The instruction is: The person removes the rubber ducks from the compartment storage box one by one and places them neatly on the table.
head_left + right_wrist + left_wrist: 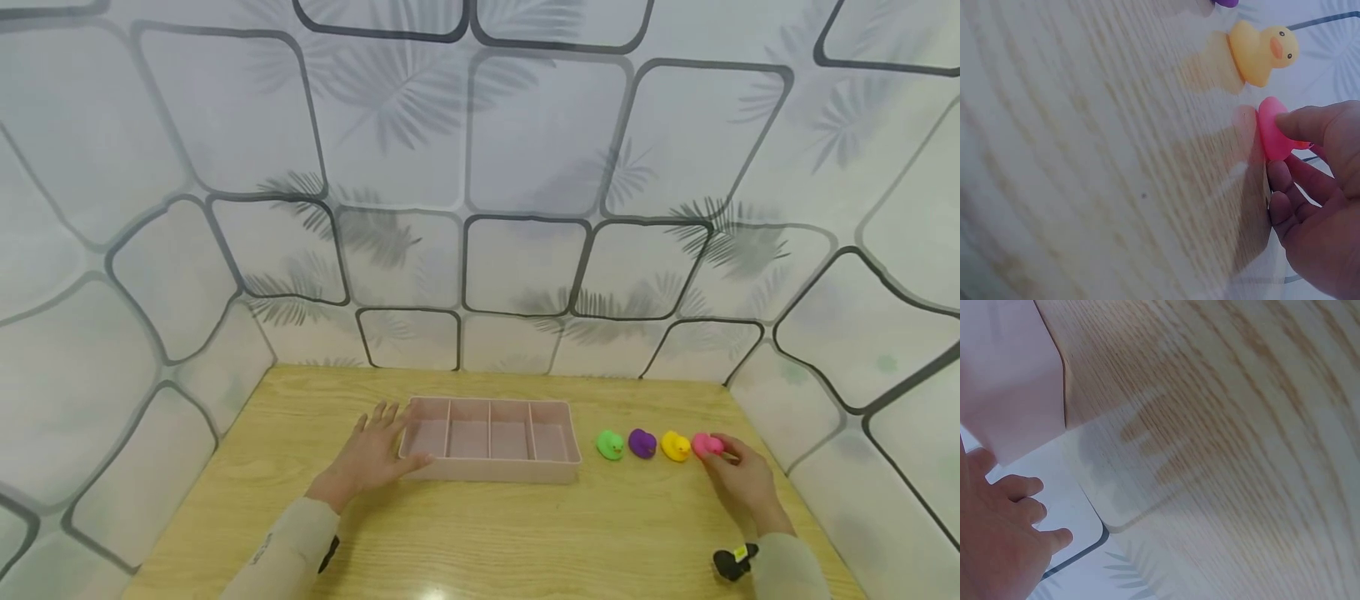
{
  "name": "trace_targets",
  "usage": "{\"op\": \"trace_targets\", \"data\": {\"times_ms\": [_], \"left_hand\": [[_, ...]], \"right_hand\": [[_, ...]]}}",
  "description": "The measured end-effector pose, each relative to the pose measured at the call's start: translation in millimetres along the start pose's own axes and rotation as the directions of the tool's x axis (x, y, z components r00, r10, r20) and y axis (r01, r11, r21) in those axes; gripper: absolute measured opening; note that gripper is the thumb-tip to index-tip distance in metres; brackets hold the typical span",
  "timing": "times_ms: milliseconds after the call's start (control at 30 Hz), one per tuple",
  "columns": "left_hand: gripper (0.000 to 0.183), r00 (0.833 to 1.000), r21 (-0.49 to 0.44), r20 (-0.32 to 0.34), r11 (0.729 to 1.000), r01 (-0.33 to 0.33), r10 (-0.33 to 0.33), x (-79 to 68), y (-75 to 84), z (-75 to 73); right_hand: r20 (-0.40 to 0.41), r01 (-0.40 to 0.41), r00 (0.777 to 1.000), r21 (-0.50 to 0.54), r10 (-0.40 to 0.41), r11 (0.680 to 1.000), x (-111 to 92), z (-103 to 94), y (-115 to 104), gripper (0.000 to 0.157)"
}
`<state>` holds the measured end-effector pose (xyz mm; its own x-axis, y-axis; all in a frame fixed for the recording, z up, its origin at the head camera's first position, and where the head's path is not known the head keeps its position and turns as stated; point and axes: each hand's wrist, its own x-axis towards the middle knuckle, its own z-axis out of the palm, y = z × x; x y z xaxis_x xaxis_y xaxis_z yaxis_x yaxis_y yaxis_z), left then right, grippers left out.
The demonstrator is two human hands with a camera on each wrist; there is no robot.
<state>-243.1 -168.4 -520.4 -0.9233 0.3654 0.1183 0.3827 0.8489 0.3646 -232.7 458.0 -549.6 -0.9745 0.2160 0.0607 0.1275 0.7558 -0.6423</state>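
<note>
A pink box divided into compartments sits on the table, its compartments bare. My left hand rests at the box's left end, fingers spread and the thumb along the front corner. In the left wrist view, those fingers lie beside the box wall. To the right of the box, my right hand holds a pink rubber duck between thumb and fingers. The right wrist view shows the thumb pressed on the pink duck's side, with the duck low at the tabletop.
Left of the pink duck, a yellow duck, a purple duck and a green duck stand in a row. The wood-grain table is bordered at the back and sides by patterned walls.
</note>
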Motion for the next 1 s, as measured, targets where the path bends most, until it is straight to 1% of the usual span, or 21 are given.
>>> {"op": "trace_targets", "data": {"times_ms": [200,367,567,633,733,833,900,1000], "left_hand": [[0.098,1.000,-0.001,0.000,1.000,-0.001,0.001,0.9,0.6,-0.4],[0.098,1.000,-0.010,0.005,1.000,0.002,-0.002,1.2,1.1,0.3],[0.097,1.000,-0.009,0.005,1.000,0.001,0.000,1.3,2.8,0.6],[0.097,1.000,-0.005,0.013,1.000,0.003,-0.003,1.2,3.7,-0.5],[0.097,0.999,0.012,0.031,1.000,0.007,-0.007,1.3,4.6,-5.0],[0.094,0.999,0.049,0.033,0.999,-0.004,0.002,2.2,5.2,-11.9],[0.089,1.000,0.073,0.011,0.997,-0.022,0.021,3.7,6.0,-17.5],[0.082,0.999,0.099,-0.038,0.995,-0.029,0.033,8.0,7.4,-25.9]], "right_hand": [[-0.002,0.015,1.000,-0.002,-0.015,1.000,-0.3,0.2,1.5,0.059],[0.007,0.031,1.000,-0.024,-0.030,0.999,-1.3,-1.6,1.2,0.059],[0.082,0.038,0.996,-0.044,-0.034,0.998,-3.7,-13.8,-5.7,0.062],[0.072,0.052,0.996,-0.063,-0.048,0.997,-4.5,-18.7,-9.6,0.060],[0.009,0.082,0.997,-0.078,-0.082,0.994,-5.5,-22.8,-20.6,0.057],[-0.054,0.116,0.991,-0.071,-0.120,0.991,-5.3,-25.3,-40.7,0.055],[-0.083,0.144,0.985,-0.060,-0.149,0.988,-5.1,-25.6,-58.7,0.056],[-0.097,0.196,0.975,-0.029,-0.198,0.980,-5.0,-22.3,-88.5,0.058]]}}
